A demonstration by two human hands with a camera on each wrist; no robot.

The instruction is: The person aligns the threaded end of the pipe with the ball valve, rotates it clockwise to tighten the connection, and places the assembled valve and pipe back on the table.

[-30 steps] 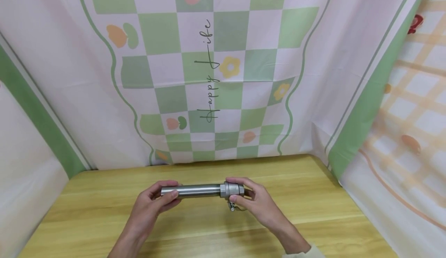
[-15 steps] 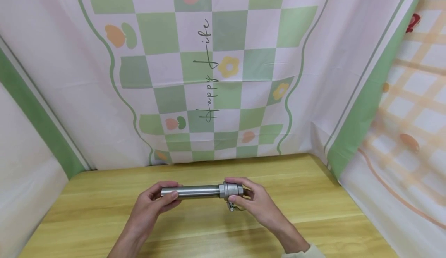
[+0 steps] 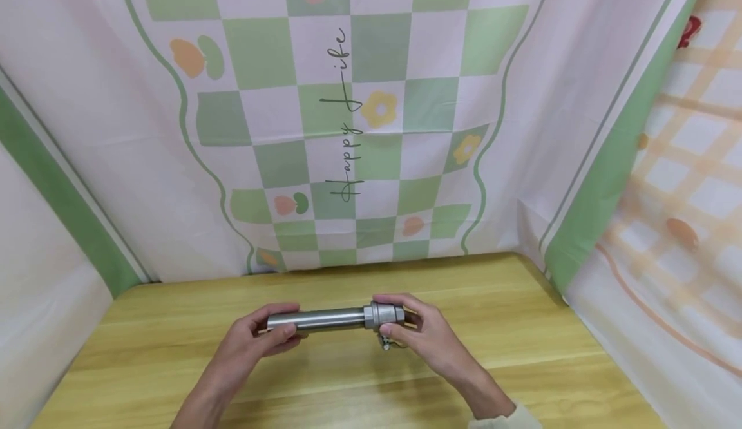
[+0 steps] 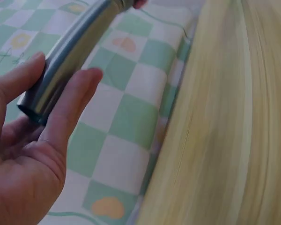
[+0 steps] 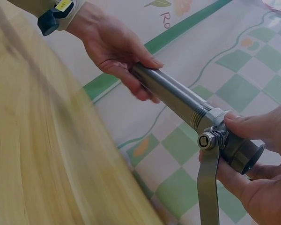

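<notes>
A smooth steel pipe (image 3: 330, 319) lies roughly level above the table, its right end joined to a metal ball valve (image 3: 384, 314). My left hand (image 3: 249, 339) holds the pipe near its free end, thumb on the near side and fingers behind. With thumb and fingers, my right hand (image 3: 431, 335) grips the valve body. In the right wrist view, threads show on the pipe beside the valve's hex end, and a flat lever handle (image 5: 208, 187) hangs from the valve stem. The pipe's open end (image 4: 33, 112) faces the left palm in the left wrist view.
Beneath both hands stretches a wood-grain table (image 3: 324, 384). A green and white checked cloth (image 3: 379, 158) hangs along its back edge. More printed cloth (image 3: 690, 236) hangs at the right side, and a white cloth with a green band (image 3: 64, 190) at the left.
The left hand has shifted slightly around the pipe, its thumb now a little lower on the near side. The right hand and the valve stay nearly where they were.
</notes>
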